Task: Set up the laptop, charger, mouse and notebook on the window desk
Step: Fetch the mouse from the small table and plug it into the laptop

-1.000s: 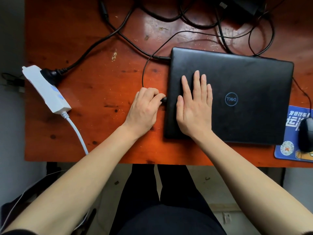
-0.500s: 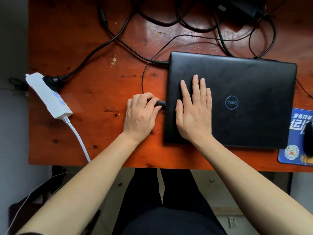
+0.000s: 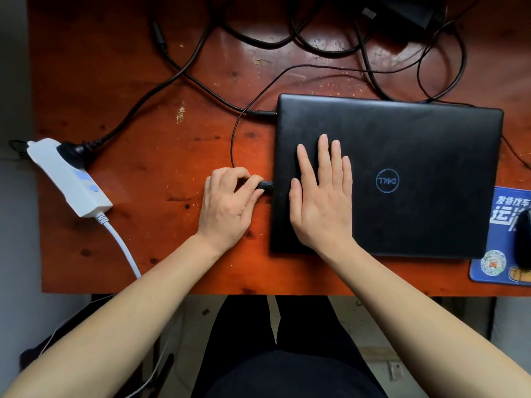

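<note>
A closed black laptop (image 3: 416,156) lies on the reddish wooden desk (image 3: 161,179). My right hand (image 3: 321,196) presses flat on its lid near the left edge. My left hand (image 3: 230,202) pinches a small black plug (image 3: 265,185) at the laptop's left side; its thin cable loops up over the desk. A second plug (image 3: 260,112) sits at the laptop's upper left corner. The black charger brick (image 3: 413,10) lies at the far edge among cables. A black mouse (image 3: 523,239) rests on a blue mouse pad (image 3: 488,265) at the right edge, partly cut off.
A white power strip (image 3: 71,179) with a black plug in it hangs over the desk's left edge, its white cord dropping toward the floor. Tangled black cables (image 3: 258,38) cover the far part of the desk. My legs show under the near edge.
My left hand has drawn back slightly to the left, so more of the black plug shows between its fingers and the laptop's side. My right hand stays flat on the lid.
</note>
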`<move>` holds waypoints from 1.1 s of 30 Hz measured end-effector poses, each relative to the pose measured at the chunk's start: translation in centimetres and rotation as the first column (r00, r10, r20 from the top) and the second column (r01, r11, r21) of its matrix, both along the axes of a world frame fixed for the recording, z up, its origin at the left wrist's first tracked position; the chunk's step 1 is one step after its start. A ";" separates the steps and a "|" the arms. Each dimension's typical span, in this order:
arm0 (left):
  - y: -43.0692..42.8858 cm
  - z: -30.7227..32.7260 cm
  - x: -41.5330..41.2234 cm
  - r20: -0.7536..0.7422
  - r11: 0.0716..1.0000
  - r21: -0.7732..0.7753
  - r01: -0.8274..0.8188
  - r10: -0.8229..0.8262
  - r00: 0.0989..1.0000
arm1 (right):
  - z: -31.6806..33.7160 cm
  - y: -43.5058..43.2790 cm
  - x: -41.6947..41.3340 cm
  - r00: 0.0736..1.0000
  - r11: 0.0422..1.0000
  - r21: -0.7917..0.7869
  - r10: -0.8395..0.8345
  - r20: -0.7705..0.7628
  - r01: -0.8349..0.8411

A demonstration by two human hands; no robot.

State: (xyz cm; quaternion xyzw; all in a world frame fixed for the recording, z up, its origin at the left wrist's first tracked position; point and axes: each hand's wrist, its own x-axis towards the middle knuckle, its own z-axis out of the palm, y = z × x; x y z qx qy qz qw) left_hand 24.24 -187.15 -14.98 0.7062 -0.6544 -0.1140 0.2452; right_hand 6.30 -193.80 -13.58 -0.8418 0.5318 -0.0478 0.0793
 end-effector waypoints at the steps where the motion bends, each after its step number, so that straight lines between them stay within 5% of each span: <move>1: 0.2 0.0 0.0 0.002 1.000 -0.002 0.001 -0.001 1.000 | 0.1 0.2 0.0 1.000 1.000 0.003 0.000 0.001 0.000; 22: 0.0 0.3 -0.4 -0.078 0.996 0.060 -0.059 0.063 0.995 | -0.4 0.1 0.1 1.000 1.000 -0.010 0.001 0.013 0.000; 29: -1.2 5.4 -0.5 0.020 0.951 0.262 -0.163 0.163 0.986 | 1.9 -0.1 0.4 1.000 0.993 0.121 -0.013 -0.017 0.015; 33: -1.8 12.1 3.9 0.205 0.955 0.183 -0.233 0.195 0.959 | 7.1 -2.1 2.1 0.994 0.998 0.067 -0.020 0.103 0.013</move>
